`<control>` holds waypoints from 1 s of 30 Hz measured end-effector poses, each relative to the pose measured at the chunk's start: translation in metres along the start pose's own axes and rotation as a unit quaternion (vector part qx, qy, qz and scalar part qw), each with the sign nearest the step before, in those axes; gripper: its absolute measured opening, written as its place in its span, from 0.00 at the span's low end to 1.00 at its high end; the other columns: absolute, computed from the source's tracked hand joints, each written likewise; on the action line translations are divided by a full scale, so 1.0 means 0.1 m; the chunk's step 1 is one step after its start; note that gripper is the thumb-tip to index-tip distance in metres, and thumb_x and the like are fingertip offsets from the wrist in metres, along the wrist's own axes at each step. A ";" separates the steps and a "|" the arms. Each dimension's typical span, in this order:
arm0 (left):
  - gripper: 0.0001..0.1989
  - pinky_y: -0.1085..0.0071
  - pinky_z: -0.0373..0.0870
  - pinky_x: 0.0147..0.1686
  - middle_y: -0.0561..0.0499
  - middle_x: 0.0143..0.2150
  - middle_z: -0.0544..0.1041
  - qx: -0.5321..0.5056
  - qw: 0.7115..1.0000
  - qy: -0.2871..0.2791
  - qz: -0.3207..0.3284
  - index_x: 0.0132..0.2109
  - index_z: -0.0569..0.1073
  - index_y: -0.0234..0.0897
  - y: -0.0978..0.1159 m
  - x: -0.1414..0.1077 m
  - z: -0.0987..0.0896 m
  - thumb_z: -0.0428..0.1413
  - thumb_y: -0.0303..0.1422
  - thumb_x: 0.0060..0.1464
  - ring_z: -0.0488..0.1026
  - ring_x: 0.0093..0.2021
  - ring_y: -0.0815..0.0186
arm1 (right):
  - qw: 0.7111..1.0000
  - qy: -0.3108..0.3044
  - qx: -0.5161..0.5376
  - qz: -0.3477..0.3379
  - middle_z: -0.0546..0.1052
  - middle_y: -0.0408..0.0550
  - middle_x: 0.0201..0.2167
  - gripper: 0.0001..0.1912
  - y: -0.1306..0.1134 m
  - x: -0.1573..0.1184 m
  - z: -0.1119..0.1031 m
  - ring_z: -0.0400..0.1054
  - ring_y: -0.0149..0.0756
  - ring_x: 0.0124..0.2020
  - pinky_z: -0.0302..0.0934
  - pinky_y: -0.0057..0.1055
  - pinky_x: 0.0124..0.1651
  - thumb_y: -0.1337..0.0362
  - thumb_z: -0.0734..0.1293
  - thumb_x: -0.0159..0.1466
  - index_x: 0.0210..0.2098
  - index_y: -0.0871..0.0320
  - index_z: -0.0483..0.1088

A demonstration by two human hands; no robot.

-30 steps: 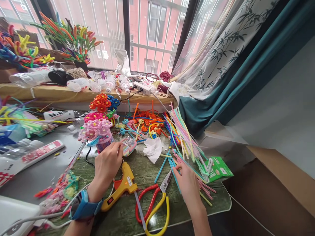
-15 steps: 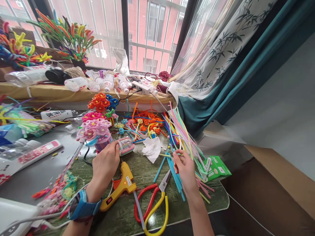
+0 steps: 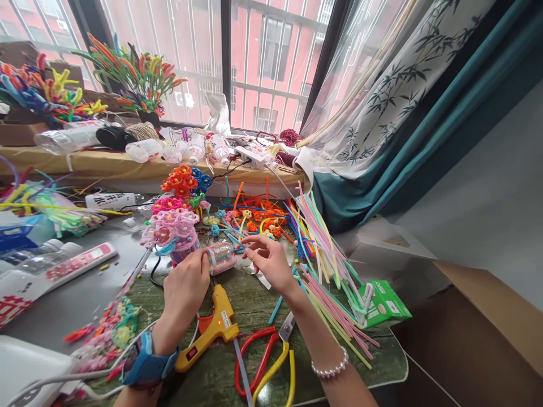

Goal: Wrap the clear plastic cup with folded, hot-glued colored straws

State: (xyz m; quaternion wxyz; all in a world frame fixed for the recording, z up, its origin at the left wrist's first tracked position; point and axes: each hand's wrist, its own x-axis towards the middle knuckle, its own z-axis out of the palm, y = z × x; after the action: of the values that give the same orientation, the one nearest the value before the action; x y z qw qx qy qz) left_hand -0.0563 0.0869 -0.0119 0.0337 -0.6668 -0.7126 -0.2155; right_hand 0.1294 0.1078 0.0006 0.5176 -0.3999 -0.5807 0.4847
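Observation:
My left hand (image 3: 186, 285), with a blue watch on its wrist, grips a cut clear plastic bottle piece (image 3: 222, 257) edged with pink fuzzy stems. It is held sideways above the table. Just right of it hovers my right hand (image 3: 271, 263), fingers stretched toward it and apart, with nothing visible in them. A yellow glue gun (image 3: 216, 322) lies below the bottle piece, its light glowing. Scissors (image 3: 267, 362) with red and yellow handles rest to the right. Behind my left hand stands a pot of pipe-cleaner flowers (image 3: 172, 223). White tissue (image 3: 262, 278) is partly hidden under my right hand.
Bundles of pastel pipe cleaners (image 3: 324, 237) spread at right beside a green packet (image 3: 384, 305). Orange pipe-cleaner pieces (image 3: 265, 209) pile at the back. Plastic bottles (image 3: 146, 150) and a power strip (image 3: 250, 157) line the windowsill. A cardboard box (image 3: 487, 305) stands right of the table.
My right hand has moved left and up from the blue stems to beside the bottle piece, its fingers straightening. My left hand still holds the piece. The view has shifted slightly.

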 end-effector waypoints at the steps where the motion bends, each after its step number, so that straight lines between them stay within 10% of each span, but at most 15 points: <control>1: 0.19 0.65 0.69 0.31 0.40 0.44 0.82 -0.012 1.000 0.004 0.009 0.51 0.75 0.36 -0.01 0.01 0.02 0.43 0.34 0.63 0.80 0.38 0.52 | 1.000 0.004 0.005 -0.002 0.76 0.42 0.24 0.11 0.05 0.03 0.03 0.62 0.26 0.18 0.54 0.22 0.18 0.59 0.68 0.57 0.37 0.57 0.76; 13: 0.20 0.62 0.71 0.42 0.46 0.39 0.82 -0.151 0.979 0.013 0.134 0.56 0.70 0.36 -0.03 0.07 0.23 0.52 0.36 0.58 0.77 0.43 0.54 | 0.988 0.051 0.133 0.056 0.74 0.40 0.21 0.13 0.30 0.01 0.12 0.53 0.23 0.15 0.49 0.23 0.19 0.60 0.68 0.55 0.38 0.59 0.75; 30: 0.13 0.60 0.63 0.39 0.50 0.43 0.82 -0.079 0.966 0.041 0.242 0.42 0.78 0.44 0.05 0.02 0.13 0.48 0.31 0.62 0.72 0.41 0.55 | 0.991 0.048 0.117 0.044 0.78 0.43 0.25 0.15 0.40 0.03 0.09 0.62 0.27 0.19 0.57 0.24 0.21 0.61 0.68 0.55 0.41 0.58 0.75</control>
State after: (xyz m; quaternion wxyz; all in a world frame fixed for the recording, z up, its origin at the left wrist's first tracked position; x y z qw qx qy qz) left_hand -0.0482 0.0932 -0.0221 0.0610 -0.8105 -0.5090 -0.2833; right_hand 0.1189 0.1174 -0.0378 0.5661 -0.3843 -0.4764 0.5522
